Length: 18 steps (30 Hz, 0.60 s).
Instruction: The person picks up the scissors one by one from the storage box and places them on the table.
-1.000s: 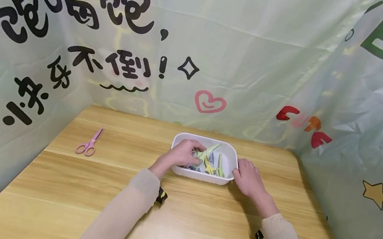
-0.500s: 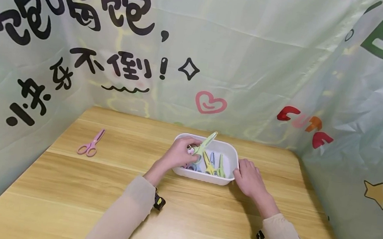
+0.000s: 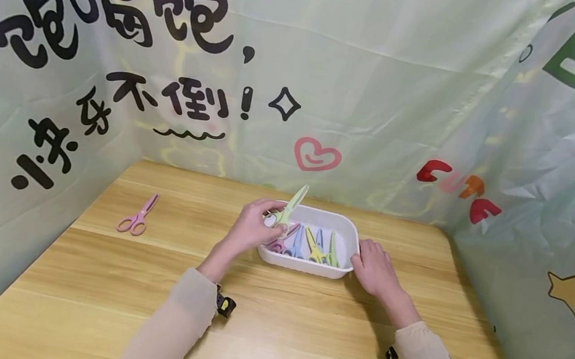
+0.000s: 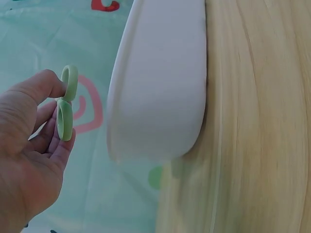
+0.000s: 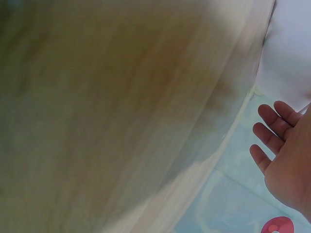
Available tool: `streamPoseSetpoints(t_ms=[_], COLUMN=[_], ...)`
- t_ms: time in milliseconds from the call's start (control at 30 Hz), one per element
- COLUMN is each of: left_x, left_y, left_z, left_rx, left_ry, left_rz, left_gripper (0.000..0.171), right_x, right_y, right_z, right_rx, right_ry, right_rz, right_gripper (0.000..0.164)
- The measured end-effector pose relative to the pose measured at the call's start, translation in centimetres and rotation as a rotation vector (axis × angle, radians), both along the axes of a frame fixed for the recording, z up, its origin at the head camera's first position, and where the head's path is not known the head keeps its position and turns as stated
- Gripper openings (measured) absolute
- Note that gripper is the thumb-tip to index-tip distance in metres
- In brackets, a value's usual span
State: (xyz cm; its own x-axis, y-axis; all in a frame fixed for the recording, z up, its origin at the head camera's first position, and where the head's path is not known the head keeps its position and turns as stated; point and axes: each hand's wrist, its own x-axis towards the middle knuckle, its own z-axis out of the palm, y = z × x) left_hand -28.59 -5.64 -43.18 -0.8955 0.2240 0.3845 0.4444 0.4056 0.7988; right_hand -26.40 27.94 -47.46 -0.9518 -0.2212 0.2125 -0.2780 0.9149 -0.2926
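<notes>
In the head view, my left hand (image 3: 253,225) pinches light green scissors (image 3: 294,200) by the handles, above the left end of a white plastic box (image 3: 304,268). The blades point up and away to the right. The left wrist view shows my thumb and fingers at the two green handle loops (image 4: 69,83). Several more scissors lie in the box, among them purple-pink scissors (image 3: 276,245), yellow scissors (image 3: 314,246) and green scissors (image 3: 332,253). My right hand (image 3: 375,268) rests against the box's right end, fingers extended in the right wrist view; its thumb is hidden there.
Pink scissors (image 3: 133,219) lie by themselves on the left part of the wooden table (image 3: 271,330). Printed fabric (image 3: 380,95) hangs behind the table and along both sides.
My left hand has lifted the light green scissors out of the box and moved them left and up. More scissors now show in the box. My right hand has stayed in place.
</notes>
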Motion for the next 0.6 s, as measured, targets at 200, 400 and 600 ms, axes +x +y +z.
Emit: streamPoseSetpoints(t_ms=[200,400,600], left_x=[0.2,0.4,0.7], left_y=[-1.5,-3.0,-4.5], left_z=[0.2,0.0,-0.2], left_rx=[0.017,0.023,0.035], left_ry=[0.015,0.028,0.040], left_rz=[0.027,0.075,0.132], left_gripper=[0.053,0.053,0.051], right_x=[-0.1,-0.1,-0.1], right_y=[0.1,0.2,0.2], right_z=[-0.1,-0.2,-0.2], right_rx=[-0.002,-0.004,-0.006], right_ry=[0.007,0.015,0.017], right_rz=[0.004,0.008,0.013], right_gripper=[0.033,0.032,0.032])
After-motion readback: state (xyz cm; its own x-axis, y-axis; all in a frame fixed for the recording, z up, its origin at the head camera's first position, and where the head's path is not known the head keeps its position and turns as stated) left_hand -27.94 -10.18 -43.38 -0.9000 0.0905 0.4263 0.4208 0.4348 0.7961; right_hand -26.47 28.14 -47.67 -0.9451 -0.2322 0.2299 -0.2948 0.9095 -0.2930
